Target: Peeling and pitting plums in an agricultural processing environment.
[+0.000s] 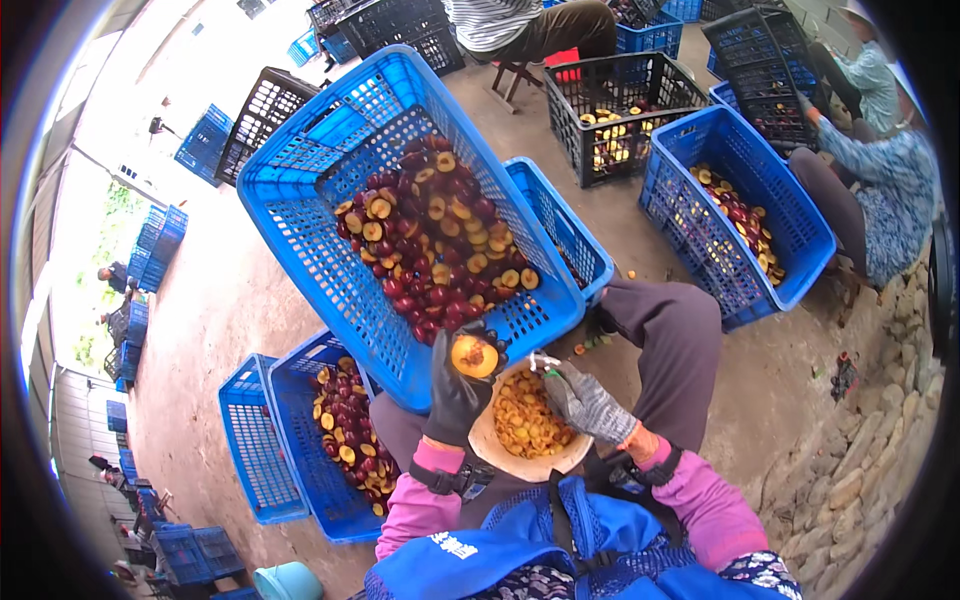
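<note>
A halved fruit (474,356) is sitting just beyond the upper left side of the pale bowl (512,461), its cut face showing. The dark-gloved left hand (455,395) is grasping this half beside the bowl's left rim, while the grey-gloved right hand (590,405) is clasping a small tool (544,362) over the bowl's upper right side, the tip standing apart from the fruit. The flesh is probably being slippery, so a firm, unsqueezing hold should be serving best, with the left fingertips staying behind the cut face and clear of the tip. Working nearer the bowl would likely be catching drips among the yellow pieces (530,415) lying inside. Beyond the bowl, up and left, a large blue crate (290,225) is holding more halves (440,240).
</note>
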`<action>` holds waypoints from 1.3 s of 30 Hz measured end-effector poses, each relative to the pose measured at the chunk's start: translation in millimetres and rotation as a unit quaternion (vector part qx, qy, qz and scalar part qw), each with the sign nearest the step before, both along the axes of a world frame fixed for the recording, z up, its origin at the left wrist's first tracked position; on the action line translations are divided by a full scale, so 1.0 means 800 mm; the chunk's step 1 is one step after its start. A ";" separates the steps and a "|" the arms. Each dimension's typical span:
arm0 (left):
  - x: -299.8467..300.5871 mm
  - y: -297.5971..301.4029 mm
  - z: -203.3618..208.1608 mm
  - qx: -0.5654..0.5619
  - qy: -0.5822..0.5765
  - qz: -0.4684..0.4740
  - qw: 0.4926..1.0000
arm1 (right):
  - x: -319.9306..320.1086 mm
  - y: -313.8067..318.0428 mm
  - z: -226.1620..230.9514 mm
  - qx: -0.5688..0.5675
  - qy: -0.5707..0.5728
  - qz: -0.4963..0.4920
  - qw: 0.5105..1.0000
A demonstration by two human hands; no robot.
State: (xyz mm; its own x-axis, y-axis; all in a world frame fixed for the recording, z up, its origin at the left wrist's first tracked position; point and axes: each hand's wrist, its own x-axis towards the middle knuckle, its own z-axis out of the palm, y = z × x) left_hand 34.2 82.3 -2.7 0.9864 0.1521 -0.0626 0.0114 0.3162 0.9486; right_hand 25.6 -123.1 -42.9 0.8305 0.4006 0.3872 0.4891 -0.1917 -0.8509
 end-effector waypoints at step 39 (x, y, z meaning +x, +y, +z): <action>-0.027 -0.083 0.042 0.088 0.011 0.032 0.996 | -0.065 0.032 -0.039 0.094 0.139 0.113 0.979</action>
